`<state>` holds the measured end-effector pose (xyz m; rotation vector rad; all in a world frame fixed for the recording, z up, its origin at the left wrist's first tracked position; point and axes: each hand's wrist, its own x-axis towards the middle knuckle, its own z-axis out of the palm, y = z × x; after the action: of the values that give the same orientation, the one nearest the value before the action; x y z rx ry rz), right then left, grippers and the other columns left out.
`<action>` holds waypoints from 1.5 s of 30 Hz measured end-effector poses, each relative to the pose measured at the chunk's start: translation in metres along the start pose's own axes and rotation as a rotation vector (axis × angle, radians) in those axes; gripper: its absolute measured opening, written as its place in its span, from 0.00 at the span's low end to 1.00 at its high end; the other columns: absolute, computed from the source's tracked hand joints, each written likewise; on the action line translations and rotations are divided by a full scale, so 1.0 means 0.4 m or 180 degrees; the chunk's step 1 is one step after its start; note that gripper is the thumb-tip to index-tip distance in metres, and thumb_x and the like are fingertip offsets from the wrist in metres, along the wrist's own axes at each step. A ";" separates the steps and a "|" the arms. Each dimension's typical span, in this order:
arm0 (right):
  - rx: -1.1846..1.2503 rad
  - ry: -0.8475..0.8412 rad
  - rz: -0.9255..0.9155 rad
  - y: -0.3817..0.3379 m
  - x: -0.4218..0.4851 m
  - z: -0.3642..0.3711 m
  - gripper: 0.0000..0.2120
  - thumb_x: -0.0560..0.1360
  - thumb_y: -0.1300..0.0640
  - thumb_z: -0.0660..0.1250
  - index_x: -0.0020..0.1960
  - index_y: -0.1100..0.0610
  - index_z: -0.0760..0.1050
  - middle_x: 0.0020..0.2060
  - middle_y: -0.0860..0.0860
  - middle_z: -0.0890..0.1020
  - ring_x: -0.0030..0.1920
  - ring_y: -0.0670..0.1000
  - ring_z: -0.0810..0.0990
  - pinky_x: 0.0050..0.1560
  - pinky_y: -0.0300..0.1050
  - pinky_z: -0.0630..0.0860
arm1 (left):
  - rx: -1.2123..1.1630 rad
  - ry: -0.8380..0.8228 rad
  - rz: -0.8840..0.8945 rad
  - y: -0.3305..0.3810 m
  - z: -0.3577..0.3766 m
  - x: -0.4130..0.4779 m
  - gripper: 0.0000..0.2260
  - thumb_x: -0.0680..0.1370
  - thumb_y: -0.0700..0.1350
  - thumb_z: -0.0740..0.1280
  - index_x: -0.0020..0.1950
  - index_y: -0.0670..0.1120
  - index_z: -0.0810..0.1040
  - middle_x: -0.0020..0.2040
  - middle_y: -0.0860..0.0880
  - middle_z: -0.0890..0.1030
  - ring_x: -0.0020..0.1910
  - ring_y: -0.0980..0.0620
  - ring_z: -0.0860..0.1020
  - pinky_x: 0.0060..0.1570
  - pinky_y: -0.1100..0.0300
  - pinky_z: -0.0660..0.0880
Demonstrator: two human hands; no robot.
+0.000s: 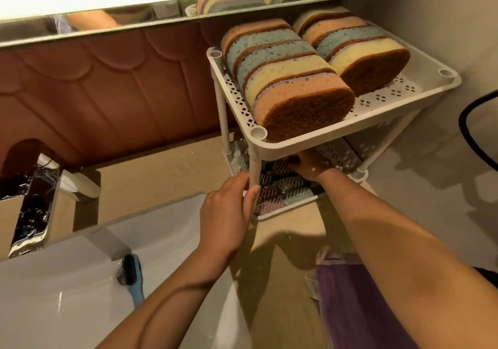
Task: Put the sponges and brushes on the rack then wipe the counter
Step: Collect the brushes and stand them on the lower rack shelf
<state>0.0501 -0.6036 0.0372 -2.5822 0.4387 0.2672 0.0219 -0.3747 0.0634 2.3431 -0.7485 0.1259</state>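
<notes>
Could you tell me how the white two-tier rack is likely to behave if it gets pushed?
The rack looks like thin perforated plastic on slim legs, so probably light and apt to slide or wobble. Its top load is only sponges, so likely not very top-heavy. The left hand grips the front post, which should steady it.

Porous foam sponges (291, 79) (scourer-faced), perforated white plastic rack (336, 135)

Bare forearms led to the left hand (226, 214) and the right hand (312, 166), whose back showed small pale flecks.
</notes>
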 end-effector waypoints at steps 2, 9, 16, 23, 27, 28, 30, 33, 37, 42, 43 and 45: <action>0.0032 -0.0071 -0.0047 0.012 0.009 0.009 0.13 0.78 0.62 0.62 0.61 0.60 0.76 0.66 0.57 0.74 0.66 0.58 0.70 0.64 0.43 0.64 | -0.0031 -0.0015 -0.0022 0.002 0.000 0.000 0.10 0.80 0.51 0.58 0.55 0.49 0.75 0.47 0.49 0.81 0.41 0.48 0.79 0.39 0.51 0.77; -0.0040 -0.0189 -0.0165 0.041 0.027 0.024 0.13 0.77 0.62 0.63 0.59 0.57 0.79 0.67 0.56 0.73 0.68 0.58 0.69 0.68 0.43 0.63 | -0.0040 0.0040 -0.0013 0.001 0.000 -0.002 0.10 0.80 0.51 0.58 0.56 0.49 0.75 0.46 0.50 0.81 0.40 0.49 0.78 0.37 0.53 0.76; -0.0104 -0.0198 -0.0138 0.042 0.011 0.031 0.17 0.79 0.60 0.60 0.67 0.53 0.73 0.70 0.55 0.70 0.69 0.57 0.68 0.69 0.46 0.64 | -0.0077 -0.0023 -0.0143 0.008 -0.005 0.000 0.10 0.80 0.52 0.58 0.56 0.50 0.74 0.47 0.52 0.81 0.42 0.52 0.78 0.37 0.55 0.76; 0.0263 0.0253 -0.0013 0.014 -0.107 0.019 0.14 0.77 0.59 0.63 0.62 0.56 0.76 0.61 0.57 0.78 0.60 0.57 0.76 0.60 0.49 0.74 | -0.0935 -0.0615 -0.0828 0.021 -0.043 -0.005 0.13 0.79 0.49 0.62 0.61 0.48 0.69 0.53 0.53 0.75 0.46 0.54 0.76 0.46 0.57 0.75; 0.0338 -0.0022 0.0054 -0.031 -0.197 0.020 0.12 0.77 0.55 0.64 0.60 0.54 0.77 0.56 0.53 0.81 0.55 0.54 0.78 0.57 0.48 0.76 | -0.0800 -0.1367 -0.0915 0.001 -0.075 -0.038 0.13 0.78 0.49 0.63 0.61 0.46 0.71 0.55 0.51 0.74 0.52 0.51 0.75 0.50 0.58 0.73; 0.0360 -0.0064 0.0012 -0.047 -0.220 0.024 0.12 0.77 0.55 0.64 0.59 0.54 0.77 0.55 0.52 0.81 0.54 0.52 0.78 0.55 0.46 0.75 | -0.0772 -0.1555 -0.0883 -0.004 -0.090 -0.048 0.12 0.78 0.49 0.63 0.59 0.45 0.73 0.54 0.49 0.76 0.52 0.50 0.76 0.51 0.58 0.73; 0.0343 -0.0151 -0.0091 -0.078 -0.260 0.030 0.11 0.77 0.54 0.64 0.58 0.52 0.77 0.53 0.50 0.81 0.51 0.50 0.77 0.50 0.42 0.73 | -0.0758 -0.1899 -0.0836 -0.011 -0.118 -0.066 0.12 0.79 0.48 0.62 0.58 0.43 0.75 0.51 0.48 0.78 0.50 0.50 0.76 0.52 0.58 0.73; 0.0282 -0.0397 -0.0255 -0.140 -0.318 0.045 0.11 0.77 0.52 0.64 0.58 0.50 0.77 0.51 0.50 0.81 0.48 0.49 0.78 0.47 0.44 0.76 | -0.0547 -0.2252 -0.0743 -0.028 -0.169 -0.111 0.13 0.79 0.49 0.62 0.59 0.43 0.75 0.53 0.48 0.78 0.52 0.50 0.76 0.54 0.58 0.72; 0.0374 -0.0727 -0.0316 -0.235 -0.383 0.078 0.15 0.75 0.51 0.66 0.62 0.50 0.74 0.52 0.48 0.79 0.50 0.49 0.79 0.54 0.46 0.78 | -0.0154 -0.2542 -0.0740 -0.063 -0.232 -0.182 0.15 0.80 0.52 0.60 0.61 0.45 0.74 0.58 0.47 0.77 0.55 0.49 0.75 0.59 0.53 0.73; 0.0145 -0.0896 -0.0720 -0.368 -0.443 0.136 0.16 0.76 0.50 0.66 0.63 0.49 0.73 0.51 0.46 0.79 0.49 0.47 0.78 0.54 0.43 0.77 | 0.0063 -0.2564 -0.0957 -0.129 -0.322 -0.284 0.18 0.79 0.55 0.59 0.65 0.48 0.71 0.61 0.48 0.77 0.57 0.50 0.75 0.58 0.57 0.72; 0.0066 -0.0928 -0.0776 -0.381 -0.447 0.138 0.16 0.76 0.50 0.65 0.63 0.50 0.73 0.53 0.47 0.79 0.50 0.47 0.78 0.54 0.43 0.76 | 0.0070 -0.2587 -0.0991 -0.134 -0.330 -0.292 0.18 0.79 0.55 0.59 0.65 0.48 0.71 0.61 0.48 0.77 0.57 0.50 0.75 0.58 0.56 0.72; -0.0121 -0.1038 -0.0908 -0.414 -0.458 0.146 0.17 0.76 0.50 0.65 0.65 0.50 0.72 0.56 0.49 0.79 0.52 0.49 0.78 0.55 0.43 0.74 | 0.0097 -0.2554 -0.1081 -0.148 -0.353 -0.313 0.18 0.79 0.55 0.59 0.66 0.48 0.70 0.61 0.49 0.77 0.58 0.50 0.75 0.59 0.56 0.72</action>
<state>-0.0672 -0.3907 0.1103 -2.5322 -0.0522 0.5853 -0.0350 -0.1899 0.1040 2.4912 -0.6787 -1.0017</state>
